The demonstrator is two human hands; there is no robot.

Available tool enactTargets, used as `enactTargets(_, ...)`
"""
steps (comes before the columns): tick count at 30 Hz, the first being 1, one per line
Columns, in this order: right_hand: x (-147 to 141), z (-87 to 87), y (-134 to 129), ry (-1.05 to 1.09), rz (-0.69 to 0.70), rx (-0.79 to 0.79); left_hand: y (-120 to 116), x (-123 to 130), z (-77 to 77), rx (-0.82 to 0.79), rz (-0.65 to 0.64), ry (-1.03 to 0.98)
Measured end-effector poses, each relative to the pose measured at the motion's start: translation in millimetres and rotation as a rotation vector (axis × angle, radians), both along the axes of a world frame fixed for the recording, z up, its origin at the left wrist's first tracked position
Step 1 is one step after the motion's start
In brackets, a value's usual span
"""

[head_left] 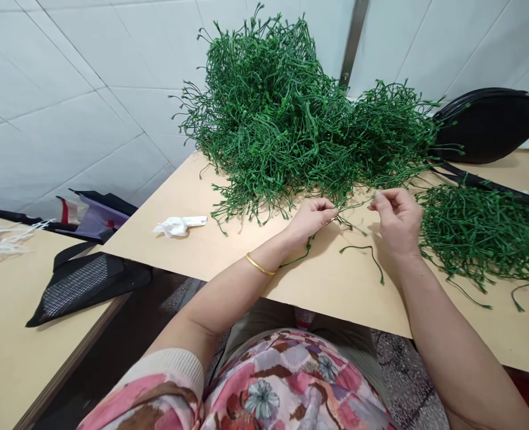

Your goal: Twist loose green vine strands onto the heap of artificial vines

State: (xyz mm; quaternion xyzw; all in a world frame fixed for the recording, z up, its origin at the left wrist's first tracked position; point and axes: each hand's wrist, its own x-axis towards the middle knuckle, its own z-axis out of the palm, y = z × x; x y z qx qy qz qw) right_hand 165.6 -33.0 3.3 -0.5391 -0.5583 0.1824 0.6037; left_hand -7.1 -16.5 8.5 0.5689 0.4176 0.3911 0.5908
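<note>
A big heap of green plastic stems point(291, 113) lies on the far part of a light wooden table point(192, 251). My left hand point(311, 218) pinches one thin green stem point(351, 206) at the heap's front edge; a piece of stem trails down from it toward my wrist. My right hand point(396, 221) pinches the same stem's other end, fingers closed. The two hands are about a hand's width apart. A loose curved stem point(367, 254) lies on the table just below them. A gold bangle point(259, 264) sits on my left wrist.
A smaller pile of green stems point(479, 233) lies to the right of my right hand. A black bag point(488, 125) stands at the back right. A crumpled white scrap point(177, 226) lies left on the table. Another table point(4, 346) at left carries a black mesh bag point(85, 283).
</note>
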Motion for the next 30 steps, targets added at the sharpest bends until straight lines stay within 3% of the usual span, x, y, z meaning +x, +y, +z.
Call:
enactTargets(3,2,-1.0,0,-0.143,-0.183,0.177,3,-1,-2.5,0.056,0.001,0.035)
enactTargets(5,3,1.2,-2,-0.238,-0.203,0.234,4,-1,-3.3,0.159,-0.014,0.106)
enactTargets(10,0,14.8,-12,-0.329,0.035,0.269,5,-3,-4.2,0.467,-0.106,0.305)
enactTargets(16,-4,17.7,-13,-0.427,0.327,0.208,8,-8,-2.8,0.526,-0.170,0.353)
enactTargets(19,-1,14.0,-9,-0.429,0.352,0.170,9,-10,0.6,0.492,-0.149,0.320)
enactTargets(25,2,10.3,-9,-0.404,0.434,-0.025,5,-13,10.2,0.166,-0.078,0.089)
enactTargets(30,-2,8.3,-7,-0.238,0.412,-0.181,7,-13,10.0,0.159,-0.091,0.077)
